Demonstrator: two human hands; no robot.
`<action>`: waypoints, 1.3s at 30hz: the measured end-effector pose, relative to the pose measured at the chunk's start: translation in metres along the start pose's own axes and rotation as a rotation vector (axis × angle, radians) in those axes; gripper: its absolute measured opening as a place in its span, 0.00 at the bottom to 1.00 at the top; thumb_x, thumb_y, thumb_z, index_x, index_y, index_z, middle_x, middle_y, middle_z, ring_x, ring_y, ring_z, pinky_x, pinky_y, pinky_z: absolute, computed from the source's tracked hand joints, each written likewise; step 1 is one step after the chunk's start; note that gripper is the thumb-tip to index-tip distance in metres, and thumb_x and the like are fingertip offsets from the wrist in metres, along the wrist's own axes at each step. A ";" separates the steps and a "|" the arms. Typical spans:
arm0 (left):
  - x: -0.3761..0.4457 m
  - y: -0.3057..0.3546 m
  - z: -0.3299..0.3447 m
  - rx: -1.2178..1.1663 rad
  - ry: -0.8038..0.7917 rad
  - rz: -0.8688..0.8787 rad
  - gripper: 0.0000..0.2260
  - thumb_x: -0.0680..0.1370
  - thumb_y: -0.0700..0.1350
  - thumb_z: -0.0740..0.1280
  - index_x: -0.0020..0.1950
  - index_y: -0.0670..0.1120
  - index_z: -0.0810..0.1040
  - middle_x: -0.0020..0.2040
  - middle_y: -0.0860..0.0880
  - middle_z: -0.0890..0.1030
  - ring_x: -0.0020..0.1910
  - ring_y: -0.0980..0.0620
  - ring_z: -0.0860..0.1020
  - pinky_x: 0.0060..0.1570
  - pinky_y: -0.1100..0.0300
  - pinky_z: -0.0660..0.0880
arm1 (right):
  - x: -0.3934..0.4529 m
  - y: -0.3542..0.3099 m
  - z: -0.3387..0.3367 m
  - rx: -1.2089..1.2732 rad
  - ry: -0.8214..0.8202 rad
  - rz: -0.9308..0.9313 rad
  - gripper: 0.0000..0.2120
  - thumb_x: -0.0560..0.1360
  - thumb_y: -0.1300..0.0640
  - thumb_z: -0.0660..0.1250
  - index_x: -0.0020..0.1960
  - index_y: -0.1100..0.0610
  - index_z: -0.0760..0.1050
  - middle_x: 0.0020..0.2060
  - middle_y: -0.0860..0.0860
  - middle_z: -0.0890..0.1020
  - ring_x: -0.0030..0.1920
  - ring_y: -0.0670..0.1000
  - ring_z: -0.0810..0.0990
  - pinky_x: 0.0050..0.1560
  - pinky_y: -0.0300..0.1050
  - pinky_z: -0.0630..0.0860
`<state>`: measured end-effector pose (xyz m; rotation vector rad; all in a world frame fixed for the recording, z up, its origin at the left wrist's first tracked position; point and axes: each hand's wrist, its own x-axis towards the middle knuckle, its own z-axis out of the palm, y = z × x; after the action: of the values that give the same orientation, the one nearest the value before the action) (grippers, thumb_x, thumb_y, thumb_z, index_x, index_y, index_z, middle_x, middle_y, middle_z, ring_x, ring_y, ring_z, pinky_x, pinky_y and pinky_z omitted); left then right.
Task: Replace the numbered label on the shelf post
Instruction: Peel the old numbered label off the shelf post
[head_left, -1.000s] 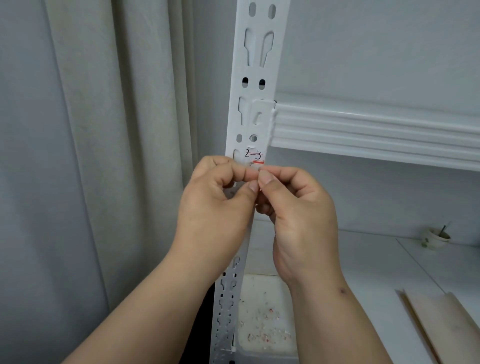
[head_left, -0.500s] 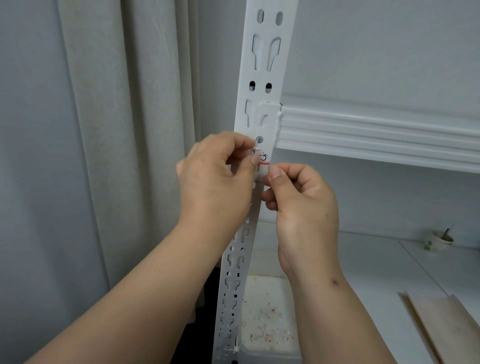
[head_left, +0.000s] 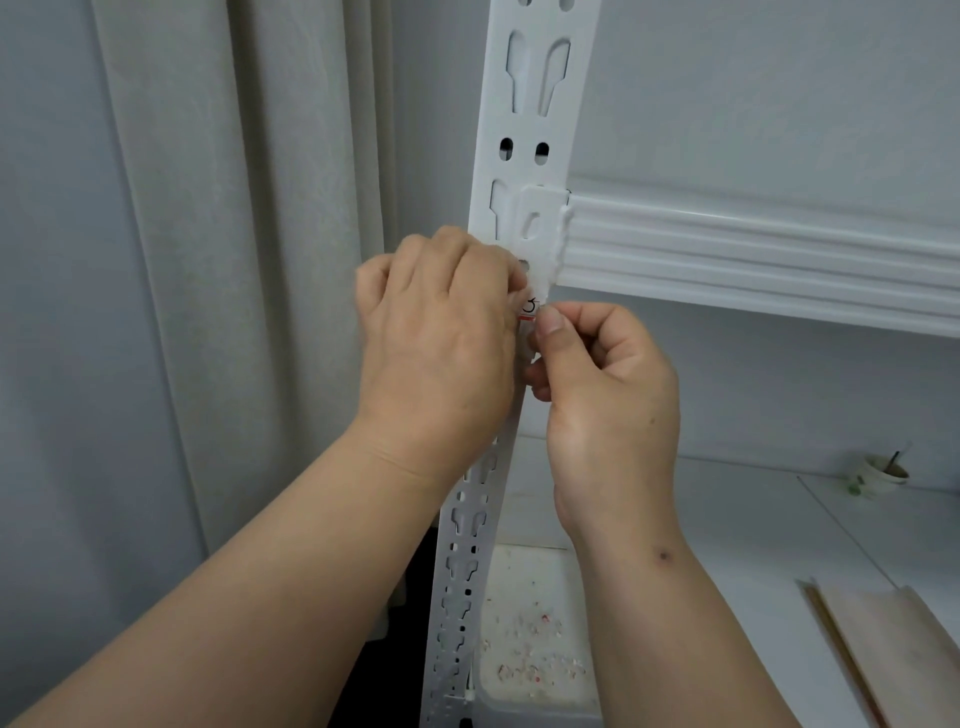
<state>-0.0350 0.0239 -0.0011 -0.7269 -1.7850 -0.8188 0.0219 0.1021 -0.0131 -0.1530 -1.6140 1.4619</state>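
A white painted metal shelf post (head_left: 535, 130) rises through the middle of the view, its flat face punched with keyhole slots and small oval holes, and a ribbed white shelf beam (head_left: 753, 260) hooks into it from the right. On the post's face just below that joint sits the numbered label (head_left: 530, 307), a small white paper strip with a black handwritten digit and a red line; most of it is hidden behind the fingers. The left hand (head_left: 441, 332) curls over the post from the left, fingers bent onto the label's upper left part, though whether they pinch it or only press it cannot be told. The right hand (head_left: 608, 384) is curled, thumb tip and bent forefinger pressed together at the label's lower right edge, pinching it. Behind on the left hang pale, matte curtain folds (head_left: 249, 260). Below lies a white plastic tray (head_left: 535, 623) speckled with small paper scraps, a smooth white table (head_left: 727, 519), a tan wooden board (head_left: 893, 649) at the right edge, and a small cup (head_left: 880, 470) far back
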 end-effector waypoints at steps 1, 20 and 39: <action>-0.002 -0.001 0.001 0.007 -0.002 0.005 0.03 0.73 0.42 0.65 0.43 0.45 0.77 0.42 0.48 0.77 0.42 0.43 0.75 0.47 0.57 0.57 | 0.000 0.001 0.000 -0.003 0.000 -0.004 0.06 0.76 0.56 0.67 0.40 0.50 0.78 0.33 0.46 0.82 0.34 0.47 0.79 0.37 0.42 0.74; 0.000 -0.004 0.002 -0.014 0.035 0.023 0.02 0.75 0.41 0.65 0.44 0.45 0.78 0.42 0.49 0.79 0.42 0.44 0.75 0.47 0.57 0.59 | 0.000 0.001 0.001 0.015 0.001 -0.014 0.06 0.76 0.56 0.67 0.40 0.50 0.78 0.34 0.47 0.82 0.34 0.48 0.78 0.36 0.43 0.74; -0.011 -0.003 0.000 -0.181 0.033 -0.113 0.09 0.76 0.45 0.70 0.53 0.52 0.73 0.43 0.54 0.76 0.42 0.52 0.76 0.52 0.56 0.59 | -0.002 0.004 -0.002 0.007 0.012 0.000 0.09 0.76 0.58 0.68 0.39 0.49 0.78 0.33 0.45 0.82 0.34 0.47 0.79 0.39 0.44 0.76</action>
<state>-0.0338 0.0215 -0.0125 -0.7298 -1.7495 -1.0726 0.0229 0.1032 -0.0177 -0.1573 -1.5994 1.4639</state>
